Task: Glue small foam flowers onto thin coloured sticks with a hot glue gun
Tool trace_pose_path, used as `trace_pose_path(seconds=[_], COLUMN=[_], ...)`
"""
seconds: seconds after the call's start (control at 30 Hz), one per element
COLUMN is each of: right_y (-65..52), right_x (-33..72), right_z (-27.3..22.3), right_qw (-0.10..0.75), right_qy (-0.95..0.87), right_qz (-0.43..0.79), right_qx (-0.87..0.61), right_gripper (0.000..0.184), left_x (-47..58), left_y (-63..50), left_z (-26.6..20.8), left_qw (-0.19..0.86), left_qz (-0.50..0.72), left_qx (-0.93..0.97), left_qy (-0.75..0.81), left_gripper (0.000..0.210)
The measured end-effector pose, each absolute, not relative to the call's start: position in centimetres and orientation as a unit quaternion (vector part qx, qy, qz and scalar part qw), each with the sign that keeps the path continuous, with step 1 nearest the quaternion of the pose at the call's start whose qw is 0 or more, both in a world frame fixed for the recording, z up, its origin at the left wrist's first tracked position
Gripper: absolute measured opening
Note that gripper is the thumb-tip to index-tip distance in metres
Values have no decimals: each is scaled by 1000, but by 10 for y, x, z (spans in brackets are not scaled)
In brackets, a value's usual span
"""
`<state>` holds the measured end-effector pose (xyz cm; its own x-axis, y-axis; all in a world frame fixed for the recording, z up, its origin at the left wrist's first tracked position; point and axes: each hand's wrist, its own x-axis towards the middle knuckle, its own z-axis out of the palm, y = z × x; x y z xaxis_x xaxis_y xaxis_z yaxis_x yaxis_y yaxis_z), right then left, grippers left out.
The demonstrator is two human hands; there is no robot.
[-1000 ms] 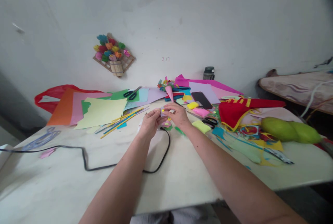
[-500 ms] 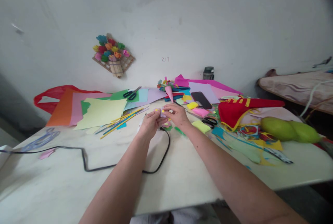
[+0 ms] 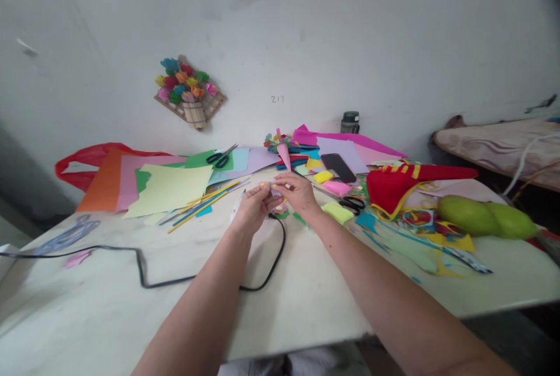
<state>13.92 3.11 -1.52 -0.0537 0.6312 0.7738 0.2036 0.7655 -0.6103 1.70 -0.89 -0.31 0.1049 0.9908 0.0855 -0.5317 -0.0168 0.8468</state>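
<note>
My left hand (image 3: 254,204) and my right hand (image 3: 296,194) meet over the middle of the table. Between their fingertips is a small piece of lilac paper (image 3: 275,190), pinched by both; its exact shape is too small to make out. Yellow shows on the nails. Just below the fingers lie small pink and green paper pieces (image 3: 281,211). The end of a black cord (image 3: 282,242) rests close by on the tabletop. Beyond the hands stands a pink paper cone (image 3: 284,154) with a colourful bunch at its top.
Coloured sheets (image 3: 175,189), scissors (image 3: 221,157) and thin paper strips (image 3: 203,206) lie left. On the right are a phone (image 3: 338,167), black-handled scissors (image 3: 352,204), a red cloth (image 3: 389,192) and green fruits (image 3: 468,215). A bottle (image 3: 350,122) stands by the wall.
Both hands stay in nearly the same place, with only a slight shift of the fingers around the lilac paper. The rest of the table looks the same.
</note>
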Motion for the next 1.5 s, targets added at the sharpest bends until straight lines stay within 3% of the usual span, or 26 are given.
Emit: trace_pose_path(seconds=[0.33, 0.53, 1.0, 1.3, 1.5], right_y=[32, 29, 25, 27, 25], right_x=[141, 141, 142, 140, 142], right_z=[-17, -15, -9, -12, -10], right_qw=[600, 598, 593, 609, 608], right_qy=[-725, -722, -721, -716, -716], right_qz=[162, 139, 216, 135, 147], right_qx=[-297, -319, -286, -312, -309], right_gripper=[18, 14, 21, 14, 9], left_x=[17, 18, 16, 18, 16], left_y=[-10, -11, -10, -9, -7], left_z=[-2, -2, -2, -5, -5], left_qw=[597, 600, 604, 619, 632], left_qz=[610, 612, 611, 617, 612], left_qx=[418, 420, 419, 397, 388], left_qy=[310, 300, 293, 279, 275], left_gripper=[16, 18, 19, 16, 15])
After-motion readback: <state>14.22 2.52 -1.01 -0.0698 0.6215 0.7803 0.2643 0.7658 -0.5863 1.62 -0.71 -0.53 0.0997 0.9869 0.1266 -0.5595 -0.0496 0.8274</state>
